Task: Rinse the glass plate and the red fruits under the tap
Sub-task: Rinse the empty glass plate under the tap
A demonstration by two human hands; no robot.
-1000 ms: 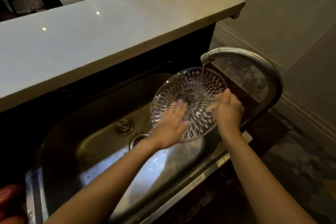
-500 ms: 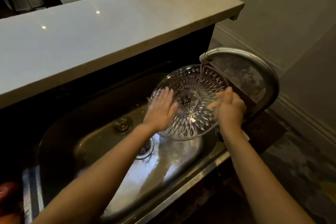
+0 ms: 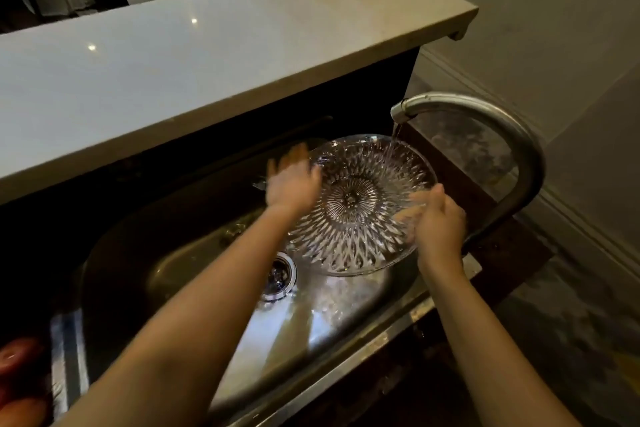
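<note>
While water runs from the tap (image 3: 485, 121), the glass plate (image 3: 360, 204) is held tilted above the sink (image 3: 311, 329).

The right hand (image 3: 438, 224) has its grip closed on the plate's rim on the tap's side; the left hand (image 3: 292, 180), blurred, lies flat and spread on the plate's opposite edge, gripping nothing. The stream lands on the plate's far rim. The red fruits (image 3: 17, 378) sit well away from the tap, beyond the sink's other end.
</note>
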